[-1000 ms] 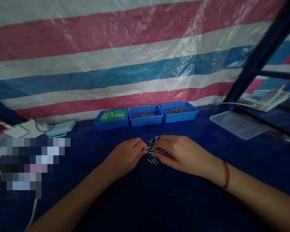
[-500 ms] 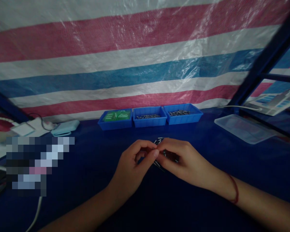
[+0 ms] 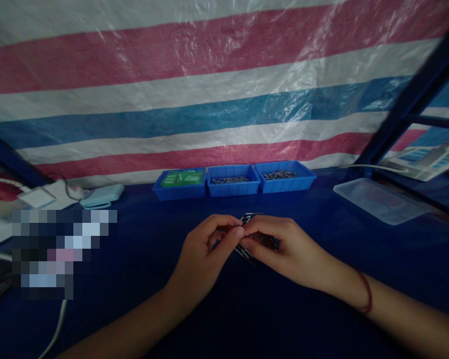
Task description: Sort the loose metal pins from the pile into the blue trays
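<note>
Both hands meet over the middle of the dark blue table, fingertips touching. My left hand (image 3: 209,249) is closed in a pinch, thumb against forefinger; what it holds is too small to make out. My right hand (image 3: 288,249), with a dark red band on the wrist, pinches at the same spot, and its held item is hidden too. Thin metal pieces (image 3: 247,253) lie below and behind the fingertips, partly covered by my right hand. Beyond stand three blue bins: the left one (image 3: 179,194) holds green packets, the middle (image 3: 233,189) and right ones (image 3: 288,185) hold thin metal pieces.
A translucent lid (image 3: 381,202) lies at the right. At the left are a light blue object (image 3: 103,195), a white adapter (image 3: 37,197), cables and a pixelated patch. Striped sheeting (image 3: 209,114) hangs behind, with blue frame bars at both sides.
The hands remain pinched together with only a slight shift of the fingers. The view has moved very slightly.
</note>
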Demonstrator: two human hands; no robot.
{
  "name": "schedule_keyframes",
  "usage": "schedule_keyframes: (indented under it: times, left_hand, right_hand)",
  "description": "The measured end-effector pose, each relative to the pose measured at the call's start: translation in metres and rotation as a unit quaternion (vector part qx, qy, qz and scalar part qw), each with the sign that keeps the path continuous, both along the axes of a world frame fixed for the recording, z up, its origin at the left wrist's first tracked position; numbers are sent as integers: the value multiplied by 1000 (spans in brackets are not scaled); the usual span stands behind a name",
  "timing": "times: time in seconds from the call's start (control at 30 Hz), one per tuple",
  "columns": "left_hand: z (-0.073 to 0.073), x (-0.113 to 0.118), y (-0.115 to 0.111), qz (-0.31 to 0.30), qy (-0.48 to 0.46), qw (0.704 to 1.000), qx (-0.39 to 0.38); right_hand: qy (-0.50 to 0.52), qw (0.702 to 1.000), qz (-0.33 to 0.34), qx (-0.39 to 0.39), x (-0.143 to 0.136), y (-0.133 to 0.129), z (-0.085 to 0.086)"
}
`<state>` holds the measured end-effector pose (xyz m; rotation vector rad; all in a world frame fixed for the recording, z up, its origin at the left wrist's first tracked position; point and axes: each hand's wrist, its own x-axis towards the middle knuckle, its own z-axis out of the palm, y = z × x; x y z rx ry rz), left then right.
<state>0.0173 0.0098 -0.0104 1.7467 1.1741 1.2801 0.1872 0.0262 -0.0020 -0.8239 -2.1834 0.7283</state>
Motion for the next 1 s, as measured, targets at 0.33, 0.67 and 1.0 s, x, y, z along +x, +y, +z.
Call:
schedule_keyframes:
  times: [0.33, 0.67, 1.0]
  left_hand:
    - [-1, 0, 0, -8, 1, 1000, -3]
    - [0, -1, 0, -12, 3, 1000, 1]
    - [2, 0, 0, -8, -7, 1000, -16]
  right_hand:
    - [-9, 1000, 7, -10, 0, 1, 0]
    - [0, 1000, -5, -17, 1, 1, 0]
    - [34, 998, -48, -34, 0, 3, -5]
